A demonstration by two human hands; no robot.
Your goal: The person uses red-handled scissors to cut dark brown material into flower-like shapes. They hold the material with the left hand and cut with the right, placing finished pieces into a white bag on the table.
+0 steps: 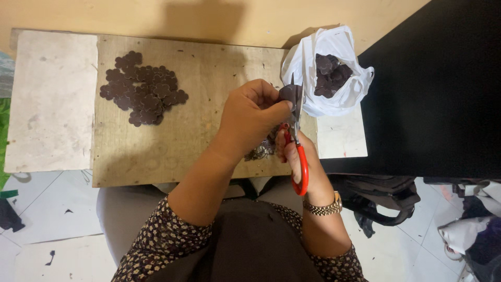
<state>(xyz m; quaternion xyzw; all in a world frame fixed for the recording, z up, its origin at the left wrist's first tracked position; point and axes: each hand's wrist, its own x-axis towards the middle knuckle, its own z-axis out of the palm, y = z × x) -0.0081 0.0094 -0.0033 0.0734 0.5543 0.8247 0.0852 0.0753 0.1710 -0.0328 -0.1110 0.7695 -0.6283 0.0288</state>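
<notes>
While the left hand (250,117) pinches a small dark piece (288,94) at center frame, the right hand (295,151) works red-handled scissors (298,141) just below it. Left fingers are curled tight w/ thumb pressed on the piece, so that grip is fully closed on it. Right fingers go thru the red loops, closed around the handles; blades point up toward the top of the frame & meet the piece, but can't tell how far apart the blades are bc the hand and piece cover them.

Both hands sit over a worn wooden board (203,62) that fills the middle of the frame. Upper left on the board there's a pile of dark flower-shaped cutouts (143,89), overlapping, well apart from the hands. Upper right, just beside the piece, a white plastic bag (313,99) w/ more dark pieces inside, mouth open. Some dark scraps (263,149) lie on the board btw the two wrists.

Right wrist has a gold watch (323,209), lower center. Person wears a floral-print top w/ sleeves at the bottom edge. Right side of frame is a black surface (443,104), w/ a dark bag (386,201) on the tiled floor below it.
</notes>
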